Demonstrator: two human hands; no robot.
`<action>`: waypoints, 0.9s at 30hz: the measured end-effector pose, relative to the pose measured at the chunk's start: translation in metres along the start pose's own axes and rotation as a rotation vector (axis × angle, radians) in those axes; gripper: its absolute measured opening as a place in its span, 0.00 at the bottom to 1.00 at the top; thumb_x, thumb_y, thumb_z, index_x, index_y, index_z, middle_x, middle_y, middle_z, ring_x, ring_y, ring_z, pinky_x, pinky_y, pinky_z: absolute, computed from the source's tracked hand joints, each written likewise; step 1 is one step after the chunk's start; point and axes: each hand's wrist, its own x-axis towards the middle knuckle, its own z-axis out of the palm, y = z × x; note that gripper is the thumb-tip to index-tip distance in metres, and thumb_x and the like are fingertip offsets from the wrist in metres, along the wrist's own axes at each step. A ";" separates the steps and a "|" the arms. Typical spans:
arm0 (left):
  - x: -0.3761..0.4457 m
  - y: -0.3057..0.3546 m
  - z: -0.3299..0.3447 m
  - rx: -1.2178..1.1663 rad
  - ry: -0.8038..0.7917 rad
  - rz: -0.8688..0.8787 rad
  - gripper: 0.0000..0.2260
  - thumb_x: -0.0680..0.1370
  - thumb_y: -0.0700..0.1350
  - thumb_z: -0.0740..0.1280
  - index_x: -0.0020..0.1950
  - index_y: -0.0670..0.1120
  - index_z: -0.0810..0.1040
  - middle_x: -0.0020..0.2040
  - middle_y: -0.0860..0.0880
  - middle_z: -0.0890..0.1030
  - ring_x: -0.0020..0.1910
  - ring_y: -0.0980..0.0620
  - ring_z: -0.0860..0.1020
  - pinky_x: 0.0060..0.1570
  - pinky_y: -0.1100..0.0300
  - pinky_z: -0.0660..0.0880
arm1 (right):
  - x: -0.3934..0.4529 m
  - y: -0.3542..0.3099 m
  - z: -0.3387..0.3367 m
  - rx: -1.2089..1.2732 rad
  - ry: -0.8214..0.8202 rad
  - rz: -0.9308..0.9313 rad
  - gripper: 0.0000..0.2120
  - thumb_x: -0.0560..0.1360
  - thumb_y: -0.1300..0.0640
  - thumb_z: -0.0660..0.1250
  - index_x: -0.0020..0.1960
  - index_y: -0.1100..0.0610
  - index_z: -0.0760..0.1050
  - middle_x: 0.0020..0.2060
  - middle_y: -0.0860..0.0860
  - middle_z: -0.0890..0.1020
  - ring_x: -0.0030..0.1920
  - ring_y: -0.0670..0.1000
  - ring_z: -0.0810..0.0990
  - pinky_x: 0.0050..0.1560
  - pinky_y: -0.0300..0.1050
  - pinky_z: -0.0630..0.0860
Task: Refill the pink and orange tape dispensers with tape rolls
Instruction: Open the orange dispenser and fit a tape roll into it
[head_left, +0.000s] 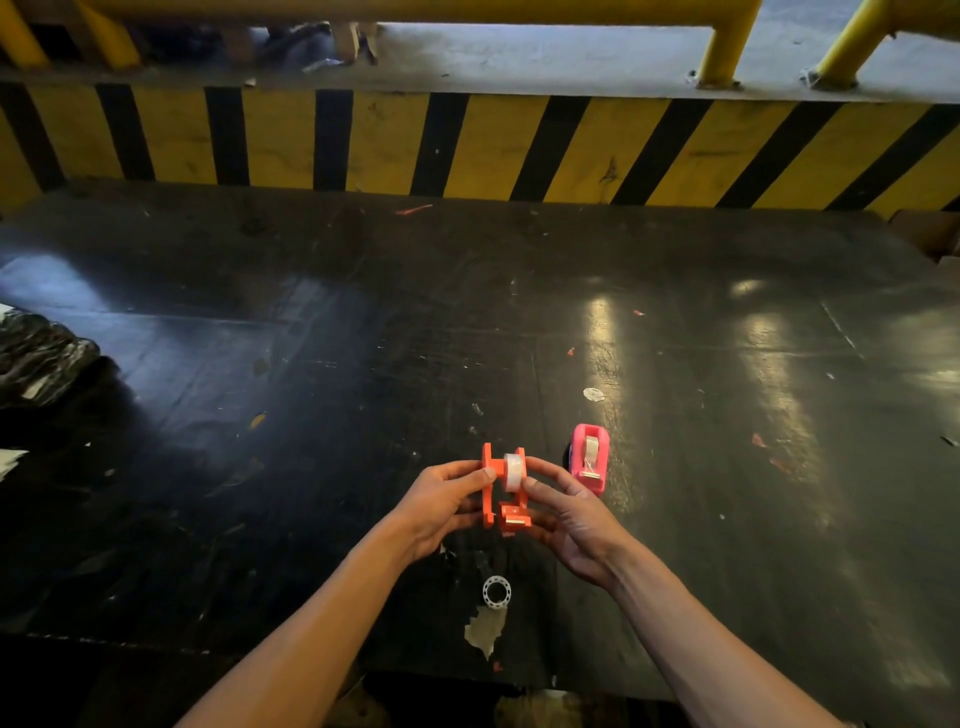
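The orange tape dispenser (491, 499) is held above the dark table, split into two halves. My left hand (441, 506) grips its left side plate. My right hand (569, 514) grips the right half, which carries a clear tape roll (514, 472) between the two halves. The pink tape dispenser (588, 458) stands on the table just right of my hands, with a tape roll seated in it. A white empty tape core ring (496, 591) lies on the table below my hands.
The black scratched table (311, 364) has paper scraps and a torn patch (485, 631) near its front edge. A yellow and black striped barrier (467, 145) runs along the far side. A crumpled dark bag (36, 358) lies at the left edge.
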 end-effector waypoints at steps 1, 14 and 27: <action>0.000 0.000 0.000 0.001 0.004 -0.003 0.15 0.81 0.43 0.67 0.67 0.43 0.78 0.58 0.41 0.85 0.56 0.44 0.85 0.54 0.49 0.82 | 0.000 0.001 0.000 0.008 0.003 0.001 0.20 0.74 0.60 0.72 0.65 0.54 0.77 0.54 0.62 0.85 0.53 0.62 0.85 0.65 0.65 0.74; 0.000 -0.002 0.005 0.014 0.023 -0.030 0.20 0.80 0.43 0.69 0.71 0.43 0.75 0.59 0.41 0.85 0.56 0.45 0.85 0.58 0.48 0.81 | -0.004 -0.001 0.001 -0.020 -0.019 -0.018 0.22 0.73 0.58 0.73 0.66 0.54 0.76 0.54 0.62 0.85 0.55 0.63 0.84 0.66 0.67 0.73; -0.006 -0.005 0.009 -0.168 0.055 -0.136 0.15 0.79 0.43 0.69 0.66 0.43 0.79 0.54 0.41 0.85 0.51 0.46 0.84 0.44 0.54 0.80 | -0.007 0.000 0.008 -0.058 -0.024 -0.023 0.17 0.77 0.60 0.69 0.65 0.56 0.74 0.55 0.64 0.84 0.52 0.64 0.85 0.53 0.59 0.81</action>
